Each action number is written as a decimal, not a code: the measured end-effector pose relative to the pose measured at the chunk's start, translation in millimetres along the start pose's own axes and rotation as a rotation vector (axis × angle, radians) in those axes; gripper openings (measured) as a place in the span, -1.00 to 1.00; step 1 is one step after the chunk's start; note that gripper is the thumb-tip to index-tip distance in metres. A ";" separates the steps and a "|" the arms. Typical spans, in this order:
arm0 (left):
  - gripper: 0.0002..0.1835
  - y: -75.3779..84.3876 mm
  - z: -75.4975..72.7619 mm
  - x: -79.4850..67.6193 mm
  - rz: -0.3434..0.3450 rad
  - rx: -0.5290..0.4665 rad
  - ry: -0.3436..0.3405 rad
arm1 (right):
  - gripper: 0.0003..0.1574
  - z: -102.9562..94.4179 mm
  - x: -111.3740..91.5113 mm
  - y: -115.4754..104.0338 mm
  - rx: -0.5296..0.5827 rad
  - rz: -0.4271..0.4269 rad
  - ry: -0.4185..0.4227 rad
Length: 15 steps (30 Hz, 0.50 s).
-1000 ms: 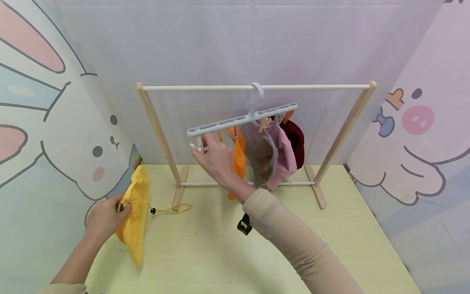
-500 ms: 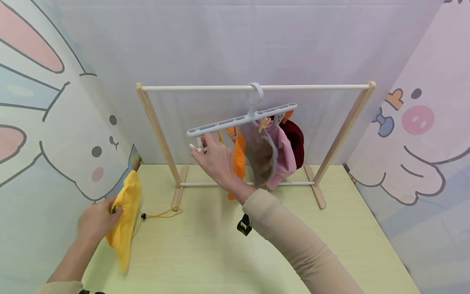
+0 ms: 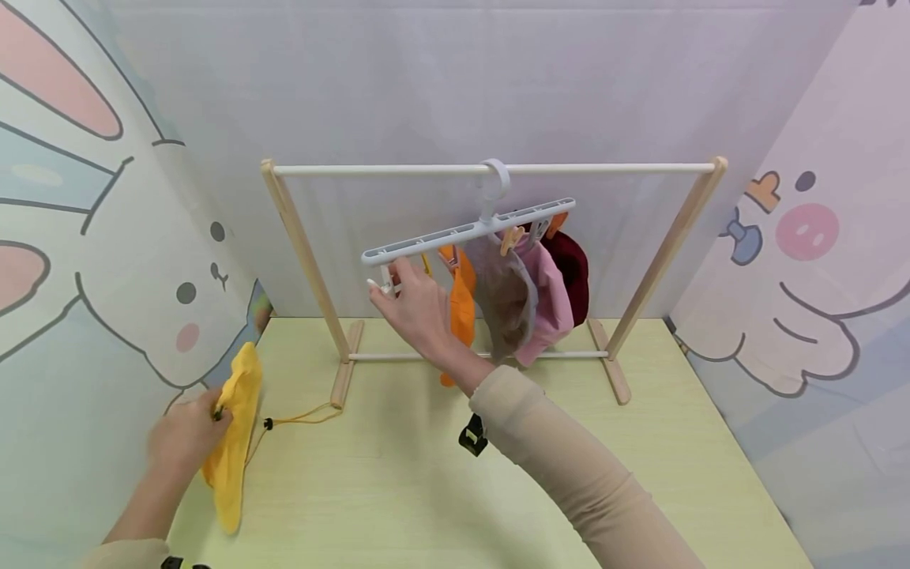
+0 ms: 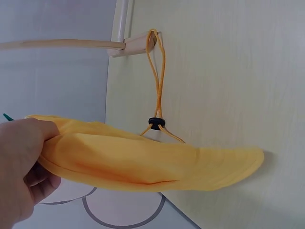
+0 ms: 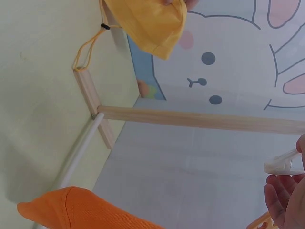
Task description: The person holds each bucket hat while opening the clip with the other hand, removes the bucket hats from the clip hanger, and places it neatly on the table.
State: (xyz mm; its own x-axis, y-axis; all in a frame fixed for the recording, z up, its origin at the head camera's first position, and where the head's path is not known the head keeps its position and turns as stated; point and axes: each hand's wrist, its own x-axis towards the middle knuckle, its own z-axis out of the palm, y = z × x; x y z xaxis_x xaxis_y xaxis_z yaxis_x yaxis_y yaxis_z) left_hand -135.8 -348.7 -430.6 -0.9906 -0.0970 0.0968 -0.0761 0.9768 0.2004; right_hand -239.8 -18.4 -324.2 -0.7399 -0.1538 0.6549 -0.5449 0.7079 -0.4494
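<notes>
Head view, left to right. A rabbit-printed wall panel (image 3: 142, 261) stood at far left. In front of it the left hand (image 3: 183, 435) gripped the edge of a yellow cloth hat (image 3: 235, 458), thumb over, other fingers curled beneath (a green scrap (image 4: 7, 117) poked out beside the hand, too small to identify). The hat hung lengthwise over the left part of the pale table (image 3: 341, 490); whether its lower tip touched, I could not tell. Its orange-yellow drawstring (image 4: 158, 90), threaded through a black cord lock (image 4: 157, 123), reached the end of the rack's left wooden foot (image 3: 346, 371).

Further right, the right hand (image 3: 419, 308) pinched a white clip (image 5: 272, 167) beneath the left end of a pale grey hanger (image 3: 465, 232), which slanted from its hook on the white rod (image 3: 604, 168). Beyond the hand, below the hanger: an orange hat (image 3: 463, 304), then a grey-brown hat (image 3: 505, 304), a pink hat (image 3: 550, 308) and, partly hidden behind the pink, a dark red hat (image 3: 574, 269). An orange clip (image 3: 557, 224) sat near the hanger's right end.
</notes>
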 end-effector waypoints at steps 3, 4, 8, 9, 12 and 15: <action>-0.58 0.7 5.9 0.3 0.007 0.002 0.013 | -0.69 0.2 0.0 0.0 -0.005 0.000 0.000; -0.60 1.2 8.0 0.5 0.007 0.007 0.014 | -0.69 0.1 0.0 -0.1 -0.008 0.000 0.000; -0.68 2.7 16.1 3.6 0.018 0.025 0.011 | -0.69 -0.4 -0.1 -0.4 -0.012 0.004 -0.002; -0.72 3.7 18.1 4.6 0.018 0.027 0.009 | -0.69 -0.4 0.1 -0.6 -0.012 0.004 -0.001; -0.75 7.4 23.9 7.4 0.019 0.029 0.002 | -0.69 -0.3 0.0 -0.6 -0.013 0.005 0.001; -0.74 11.4 29.0 9.5 0.014 0.033 -0.004 | -0.68 0.3 0.1 -0.4 -0.016 0.003 0.003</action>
State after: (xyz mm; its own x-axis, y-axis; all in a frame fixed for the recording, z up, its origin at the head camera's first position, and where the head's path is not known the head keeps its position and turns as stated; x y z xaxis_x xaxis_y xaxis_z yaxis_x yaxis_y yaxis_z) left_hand -149.4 -333.0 -455.7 -0.9920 -0.0827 0.0950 -0.0661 0.9838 0.1667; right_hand -239.7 -19.0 -324.1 -0.7406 -0.1497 0.6551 -0.5362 0.7193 -0.4418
